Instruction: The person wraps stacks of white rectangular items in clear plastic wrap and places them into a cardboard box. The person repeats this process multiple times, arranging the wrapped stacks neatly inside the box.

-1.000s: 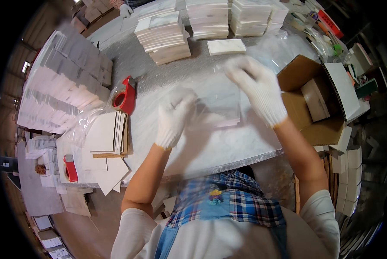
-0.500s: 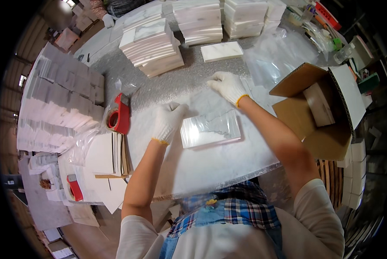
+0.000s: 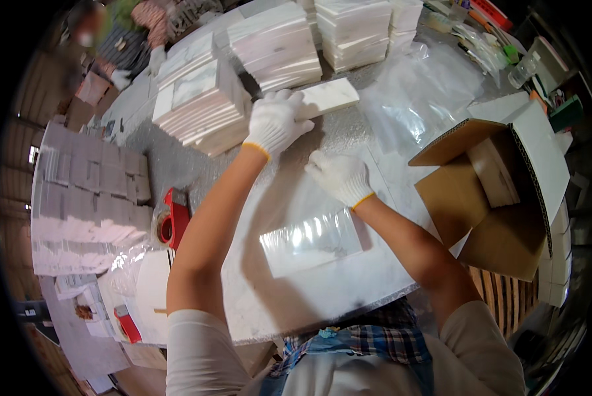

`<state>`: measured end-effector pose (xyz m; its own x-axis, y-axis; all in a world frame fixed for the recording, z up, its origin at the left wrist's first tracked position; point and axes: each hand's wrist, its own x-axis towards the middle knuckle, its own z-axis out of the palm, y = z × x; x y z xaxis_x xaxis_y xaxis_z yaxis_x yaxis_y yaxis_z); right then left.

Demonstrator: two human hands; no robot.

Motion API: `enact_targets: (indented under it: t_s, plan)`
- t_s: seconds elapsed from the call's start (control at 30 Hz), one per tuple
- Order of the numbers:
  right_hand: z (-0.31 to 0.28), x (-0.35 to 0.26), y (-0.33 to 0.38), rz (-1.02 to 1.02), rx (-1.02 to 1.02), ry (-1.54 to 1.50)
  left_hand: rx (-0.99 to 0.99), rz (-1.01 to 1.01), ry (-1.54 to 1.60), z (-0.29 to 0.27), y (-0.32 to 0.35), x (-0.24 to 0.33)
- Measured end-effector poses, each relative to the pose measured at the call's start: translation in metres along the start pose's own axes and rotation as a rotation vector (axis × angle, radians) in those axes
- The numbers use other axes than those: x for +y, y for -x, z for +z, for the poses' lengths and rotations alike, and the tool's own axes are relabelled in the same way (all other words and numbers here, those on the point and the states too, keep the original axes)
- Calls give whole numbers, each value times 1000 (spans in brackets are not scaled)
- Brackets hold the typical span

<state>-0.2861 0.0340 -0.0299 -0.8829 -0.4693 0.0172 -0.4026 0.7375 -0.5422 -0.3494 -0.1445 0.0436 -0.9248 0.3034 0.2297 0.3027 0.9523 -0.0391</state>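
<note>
The left glove (image 3: pixel 276 125) and right glove (image 3: pixel 342 177) are white knit, each finished at the wrist by a narrow orange-yellow edge (image 3: pixel 257 150). The pale top has short, loose sleeves (image 3: pixel 200 350). Over it sits an apron (image 3: pixel 388 342) in blue, white and dark plaid with denim-blue parts, bearing a small turquoise ornament (image 3: pixel 327 333) at the upper front.

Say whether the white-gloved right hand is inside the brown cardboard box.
No, the white-gloved right hand is outside the brown cardboard box, left of it.
</note>
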Motion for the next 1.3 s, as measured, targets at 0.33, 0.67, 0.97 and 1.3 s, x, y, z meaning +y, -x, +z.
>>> enact_targets:
  t_s: [0.33,0.67,0.97,1.3]
  plan:
    - [4,5,6,-108,209,63,-478,111,66,29,-105,13]
    - [3,2,3,-87,176,13,-257,29,204,-41,-48,8]
    - [43,36,-13,-75,112,-296,-177,144,307,-158,112,59]
    - [-9,2,0,101,18,-143,-263,-2,206,-130,185,105]
